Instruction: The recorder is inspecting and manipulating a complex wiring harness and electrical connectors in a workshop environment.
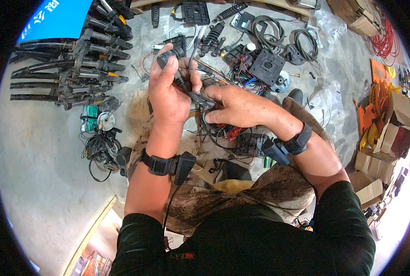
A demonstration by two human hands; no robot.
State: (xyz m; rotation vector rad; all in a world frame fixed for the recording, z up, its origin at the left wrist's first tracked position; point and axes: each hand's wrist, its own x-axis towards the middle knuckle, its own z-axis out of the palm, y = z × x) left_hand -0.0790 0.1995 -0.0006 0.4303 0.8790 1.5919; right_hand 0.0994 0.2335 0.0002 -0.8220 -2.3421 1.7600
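Note:
My left hand [170, 94], raised palm up, has its fingers curled round a thick black cable [181, 83] with a ribbed sleeve and a bulky dark end by the thumb. To its right my right hand [239, 106] reaches across from the side, thumb and fingers closed on the lower stretch of the same cable. Its fingertips are partly hidden, so the exact grip there is hard to see. Beneath the hands lie tangled wires and a red part [233, 133], partly covered by the right hand.
Black fork tubes [92, 71] are stacked at the left, above a bundle of wires and parts [101, 149]. Ahead lie a shock absorber [213, 37], coiled black cable [267, 31] and a square black plate [266, 67]. Cardboard boxes [375, 168] stand at the right.

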